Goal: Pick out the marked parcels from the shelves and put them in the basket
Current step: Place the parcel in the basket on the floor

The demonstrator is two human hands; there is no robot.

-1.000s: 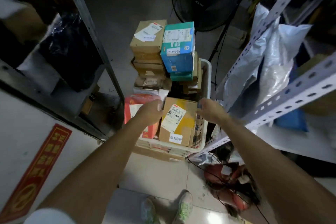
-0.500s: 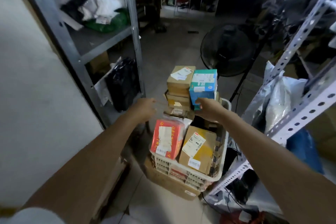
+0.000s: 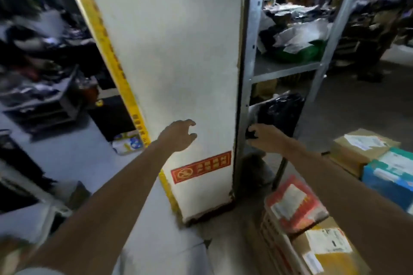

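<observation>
- The basket sits at 5 o'clock, cut off by the edge. A red parcel and a brown parcel stand in it.
- The picture is blurry, so the red sign on the white pillar cannot be read.
- The left hand floats in front of the pillar, fingers loose and holding nothing.
- The right hand is by the shelf post, near a black bag. Something dark sits at its fingers; I cannot tell if they grip it.
- The floor at 2 o'clock is open.

head view looks forward and down, close to a white pillar.
</observation>
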